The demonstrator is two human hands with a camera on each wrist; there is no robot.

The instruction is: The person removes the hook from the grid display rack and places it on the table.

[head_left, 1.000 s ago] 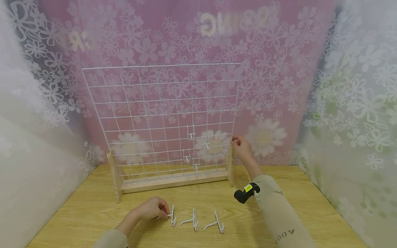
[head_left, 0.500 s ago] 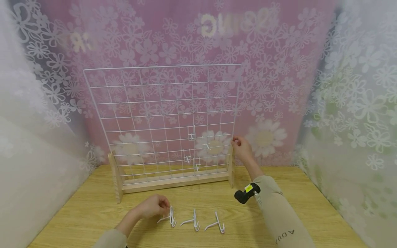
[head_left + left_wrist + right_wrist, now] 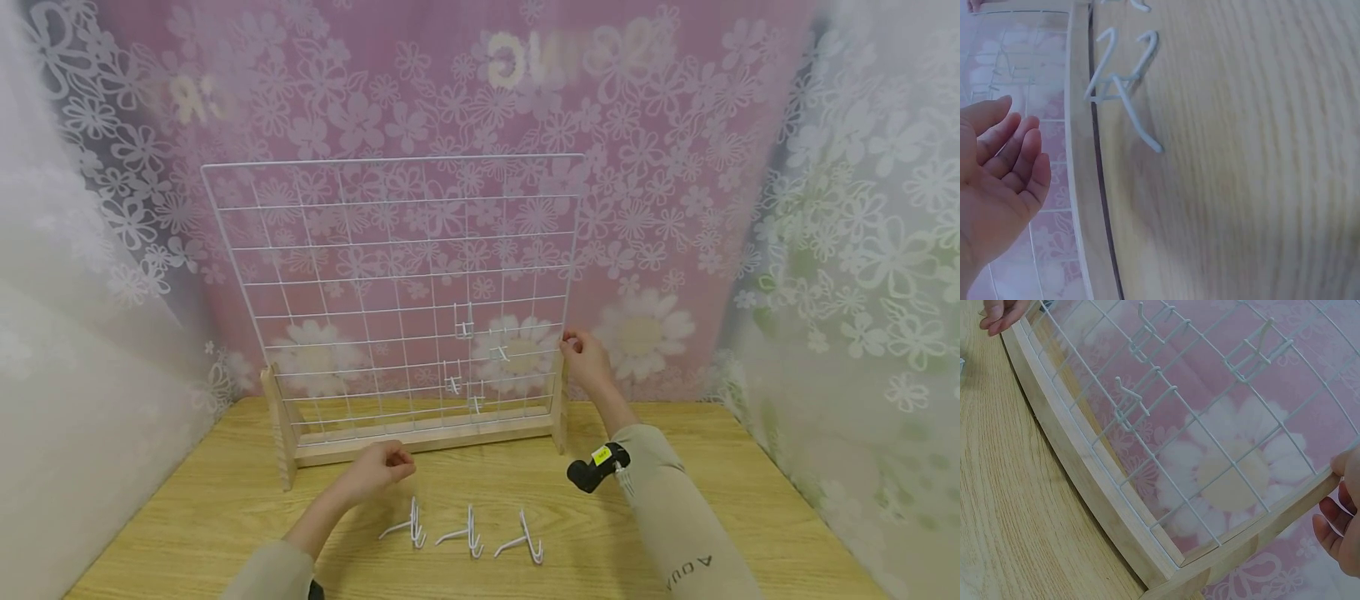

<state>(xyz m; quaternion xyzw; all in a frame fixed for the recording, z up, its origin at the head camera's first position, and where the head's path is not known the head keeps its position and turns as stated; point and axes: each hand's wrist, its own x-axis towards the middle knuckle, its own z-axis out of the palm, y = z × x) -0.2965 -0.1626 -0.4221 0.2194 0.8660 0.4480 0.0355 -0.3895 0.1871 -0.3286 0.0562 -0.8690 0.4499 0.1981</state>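
A person's two beige sleeves, the left sleeve (image 3: 268, 573) and the right sleeve (image 3: 686, 521), reached in from the near edge over a wood-grain bench (image 3: 187, 517). A black device (image 3: 596, 468) with a yellow label sat on the right wrist.

Nearest on the bench lay three white wire hooks in a row: a left hook (image 3: 414, 525), a middle hook (image 3: 471, 531) and a right hook (image 3: 528, 537), well apart from one another, each with its single prong pointing leftward.

Just beyond the left hook, the left hand (image 3: 375, 471) hovered with its grip released, fingers loosely bent, touching none of the hooks.

Behind it stood a rack (image 3: 427, 442): a white wire grid (image 3: 393, 161) held upright in a pale wooden base. At its right side, the right hand (image 3: 587, 360) pinched the rack near the top of the right wooden post (image 3: 558, 421); whether its fingertips pressed on wood, wire or both was hard to tell.

Four more hooks (image 3: 464, 327) hung on the grid's lower right part, at differing heights.

Farthest back was a pink backdrop (image 3: 652, 208) patterned with white flowers.
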